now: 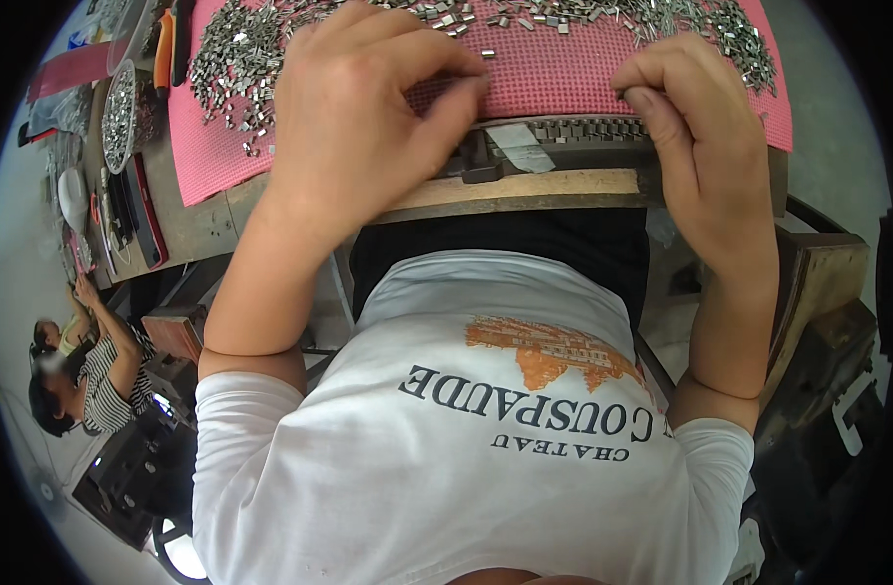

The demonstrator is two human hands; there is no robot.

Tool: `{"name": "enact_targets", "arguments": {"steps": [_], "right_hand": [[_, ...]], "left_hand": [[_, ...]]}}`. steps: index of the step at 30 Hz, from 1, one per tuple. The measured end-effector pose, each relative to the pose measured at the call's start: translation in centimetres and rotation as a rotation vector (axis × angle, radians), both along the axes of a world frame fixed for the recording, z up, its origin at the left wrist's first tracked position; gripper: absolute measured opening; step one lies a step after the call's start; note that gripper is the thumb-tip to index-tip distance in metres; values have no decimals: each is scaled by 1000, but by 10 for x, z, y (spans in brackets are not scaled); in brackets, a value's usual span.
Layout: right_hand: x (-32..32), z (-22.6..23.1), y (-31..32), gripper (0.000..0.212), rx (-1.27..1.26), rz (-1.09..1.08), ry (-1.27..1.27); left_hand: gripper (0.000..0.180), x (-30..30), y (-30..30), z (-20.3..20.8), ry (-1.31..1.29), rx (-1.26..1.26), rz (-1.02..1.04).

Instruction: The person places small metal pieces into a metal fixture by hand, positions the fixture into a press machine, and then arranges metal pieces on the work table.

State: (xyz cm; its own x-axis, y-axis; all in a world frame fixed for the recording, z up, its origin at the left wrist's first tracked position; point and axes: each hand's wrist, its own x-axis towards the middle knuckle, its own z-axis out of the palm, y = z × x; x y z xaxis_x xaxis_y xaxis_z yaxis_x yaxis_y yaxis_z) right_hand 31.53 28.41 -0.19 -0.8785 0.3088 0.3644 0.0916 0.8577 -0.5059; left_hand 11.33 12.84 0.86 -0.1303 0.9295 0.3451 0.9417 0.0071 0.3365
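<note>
The left hand (354,107) is above the near part of the pink mat (563,86), in the upper middle of the frame. Its thumb and index finger leave only a narrow gap between the tips; whether they hold something, one cannot tell. The right hand (708,141), in the upper right, has its thumb and index finger pressed near together on a small dark piece (621,95), too small to recognise.

Between the two hands, along the near edge of the mat, lies a strip of metal links (593,129). Near its left part are a black block (480,164) and a flat pale piece (521,146).

Many loose metal pieces (234,63) are scattered on the mat, toward the upper edge of the frame. On the tabletop (200,232), at upper left, there are an orange-handled tool (163,54) and a clear container (121,115) with small metal parts. At lower left, a person in a striped top (115,382) is visible.
</note>
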Motion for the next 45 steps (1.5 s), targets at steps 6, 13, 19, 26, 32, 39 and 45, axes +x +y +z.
{"name": "enact_targets", "arguments": {"steps": [6, 13, 19, 26, 32, 39, 45], "right_hand": [[12, -6, -18, 8, 35, -55, 28], [15, -8, -28, 13, 181, -126, 30], [15, -8, -26, 16, 166, -115, 63], [19, -10, -15, 16, 59, -113, 70], [25, -11, -7, 13, -170, -95, 103], [30, -11, -1, 15, -183, -53, 139], [30, -5, -2, 13, -167, -173, 235]], "left_hand": [[14, 36, 9, -7, -191, 143, -64], [15, 58, 16, -21, -121, 178, -21], [20, 59, 14, -26, -141, 148, 20], [20, 54, 12, -14, -326, 96, -84], [25, 56, -4, 38, -1387, -24, -816], [27, 53, 6, 42, -1372, 28, -984], [33, 49, 12, 51, -1287, 0, -1104]]}}
